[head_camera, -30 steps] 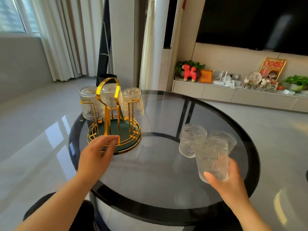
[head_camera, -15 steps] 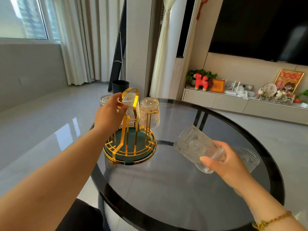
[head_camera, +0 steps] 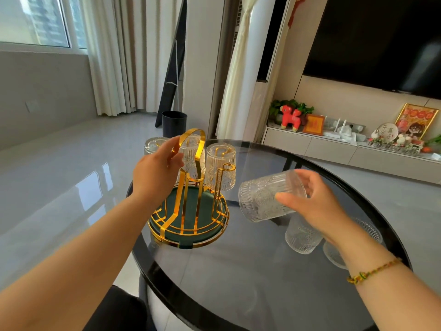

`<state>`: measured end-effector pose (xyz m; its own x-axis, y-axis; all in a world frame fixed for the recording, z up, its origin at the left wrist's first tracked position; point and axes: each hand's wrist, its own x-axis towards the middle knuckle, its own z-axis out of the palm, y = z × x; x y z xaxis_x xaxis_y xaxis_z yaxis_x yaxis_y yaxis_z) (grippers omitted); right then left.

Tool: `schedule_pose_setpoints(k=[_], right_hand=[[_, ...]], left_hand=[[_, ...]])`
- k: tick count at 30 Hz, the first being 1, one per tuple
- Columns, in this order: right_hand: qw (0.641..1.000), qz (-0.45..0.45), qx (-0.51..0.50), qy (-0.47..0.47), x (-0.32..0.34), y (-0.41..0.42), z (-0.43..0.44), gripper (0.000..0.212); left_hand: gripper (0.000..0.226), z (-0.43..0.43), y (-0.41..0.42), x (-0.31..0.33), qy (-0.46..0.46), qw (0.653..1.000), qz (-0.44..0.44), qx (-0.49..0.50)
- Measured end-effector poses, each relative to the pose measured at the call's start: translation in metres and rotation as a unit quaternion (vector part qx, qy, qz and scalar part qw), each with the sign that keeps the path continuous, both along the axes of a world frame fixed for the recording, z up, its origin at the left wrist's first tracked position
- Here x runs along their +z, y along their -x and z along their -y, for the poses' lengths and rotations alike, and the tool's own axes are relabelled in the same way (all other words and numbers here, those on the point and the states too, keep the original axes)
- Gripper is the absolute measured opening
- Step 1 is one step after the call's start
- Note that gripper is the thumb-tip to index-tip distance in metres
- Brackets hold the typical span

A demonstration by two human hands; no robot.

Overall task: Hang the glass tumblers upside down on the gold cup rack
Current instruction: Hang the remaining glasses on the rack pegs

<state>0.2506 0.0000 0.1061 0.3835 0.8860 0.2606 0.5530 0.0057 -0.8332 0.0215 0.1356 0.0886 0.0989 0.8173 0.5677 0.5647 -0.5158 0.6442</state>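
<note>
Right hand [head_camera: 317,206] is clamped around a ribbed glass tumbler [head_camera: 265,197], thumb across the near side and fingers over the far side, holding it tipped on its side in the air with the open mouth turned left toward the gold cup rack [head_camera: 191,201]. The forearm comes in from the lower right, wrist bent slightly inward, with a beaded bracelet [head_camera: 372,271] around it. The tumbler hangs just to the right of the rack, apart from it, near a bare gold peg [head_camera: 225,170].

Left hand [head_camera: 155,173] reaches in from the lower left with the arm nearly straight, fingers loosely curled at the rack's looped handle [head_camera: 193,149]; whether they close on the band or only touch it I cannot tell.

Three tumblers already sit upside down on the rack: one behind the left hand [head_camera: 152,144], one inside the handle loop [head_camera: 193,156], one to the right [head_camera: 220,168]. The rack stands on its green base on the round dark glass table [head_camera: 238,271]. Two more tumblers [head_camera: 303,237] stand upright on the table under the right hand and wrist, partly hidden.
</note>
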Motion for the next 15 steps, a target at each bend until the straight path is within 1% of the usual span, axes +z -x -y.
schedule_pose_setpoints(k=[3, 5, 9, 12, 15], right_hand=[[1.000, 0.019, -0.002, -0.006, 0.011, 0.005, -0.014, 0.064], [0.999, 0.033, -0.006, -0.014, 0.020, 0.009, -0.023, 0.066], [0.998, 0.057, -0.002, -0.030, 0.041, 0.015, -0.039, 0.062], [0.996, 0.086, 0.022, -0.032, 0.054, 0.017, -0.047, 0.060], [0.993, 0.106, 0.025, -0.039, 0.065, 0.016, -0.052, 0.059]], left_hand=[[0.038, 0.008, 0.005, -0.001, 0.001, 1.000, 0.017, -0.007], [0.036, 0.012, 0.009, -0.004, -0.001, 1.000, 0.020, -0.012], [0.036, 0.014, 0.015, -0.018, 0.006, 1.000, 0.016, 0.000], [0.033, 0.015, 0.019, -0.025, -0.005, 1.000, 0.013, -0.014], [0.033, 0.012, 0.023, -0.027, -0.010, 1.000, -0.009, -0.023]])
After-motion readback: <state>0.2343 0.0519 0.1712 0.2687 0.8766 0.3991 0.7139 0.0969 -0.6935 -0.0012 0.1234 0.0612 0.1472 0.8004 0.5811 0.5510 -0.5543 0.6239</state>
